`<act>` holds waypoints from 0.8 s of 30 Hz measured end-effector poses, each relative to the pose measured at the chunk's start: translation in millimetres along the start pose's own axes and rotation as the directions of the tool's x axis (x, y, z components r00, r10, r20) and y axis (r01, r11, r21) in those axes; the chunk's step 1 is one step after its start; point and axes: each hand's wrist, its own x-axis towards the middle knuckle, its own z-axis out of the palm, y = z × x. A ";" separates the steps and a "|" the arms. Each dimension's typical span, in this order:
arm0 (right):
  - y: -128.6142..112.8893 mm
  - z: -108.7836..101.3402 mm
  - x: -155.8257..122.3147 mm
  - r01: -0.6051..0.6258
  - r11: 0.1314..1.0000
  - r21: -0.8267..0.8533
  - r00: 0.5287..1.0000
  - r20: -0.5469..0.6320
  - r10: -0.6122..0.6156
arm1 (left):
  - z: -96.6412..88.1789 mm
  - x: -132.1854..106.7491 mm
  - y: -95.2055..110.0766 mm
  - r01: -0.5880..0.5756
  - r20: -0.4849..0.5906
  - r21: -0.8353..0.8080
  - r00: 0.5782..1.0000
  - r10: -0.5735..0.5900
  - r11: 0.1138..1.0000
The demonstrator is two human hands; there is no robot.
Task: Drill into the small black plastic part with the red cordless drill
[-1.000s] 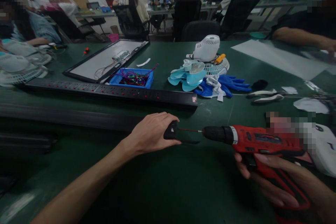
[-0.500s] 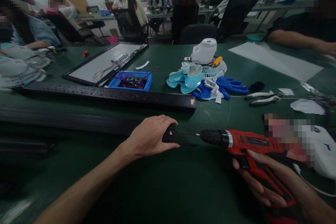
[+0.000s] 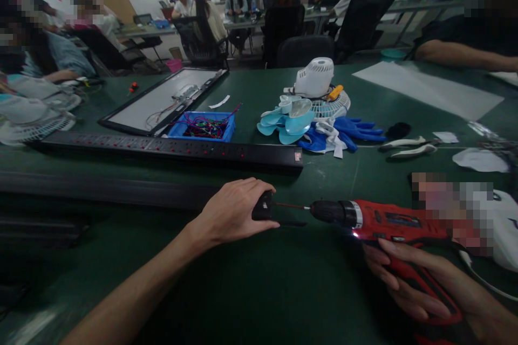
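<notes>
My left hand (image 3: 232,213) grips the right end of a long black bar (image 3: 162,194), which lies across the green table; fingers and thumb wrap round its end piece. My right hand (image 3: 421,280) is closed around the handle of a red and black cordless drill (image 3: 396,218). From the drill's chuck a long thin bit (image 3: 291,206) points left, its tip at the bar's end face. Whether it sits in a screw there, I cannot make out. A small light glows below the chuck. Behind the bar lies a black power strip (image 3: 194,152) with a row of sockets.
Behind the strip are a blue bin of wires (image 3: 204,133), blue fan blades (image 3: 289,121), a white fan (image 3: 318,81) and blue gloves (image 3: 356,132). Pliers (image 3: 413,148) lie to the right. More black bars (image 3: 40,230) lie at the left. People sit around nearby tables.
The drill's light has come on, and the index finger now covers the trigger. Both hands, the bar and the bit hold nearly the same positions; the view has shifted slightly.
</notes>
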 end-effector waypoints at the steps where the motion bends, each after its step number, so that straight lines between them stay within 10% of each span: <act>1: 0.0 0.4 -0.7 -0.013 1.000 0.013 1.000 -0.006 0.013 | -0.1 -0.1 -0.1 0.001 0.001 0.000 1.000 -0.001 1.000; 24: 1.7 -11.2 0.3 0.005 1.000 0.022 0.999 0.042 -0.006 | 0.0 -0.3 0.4 0.002 0.005 0.005 1.000 -0.002 1.000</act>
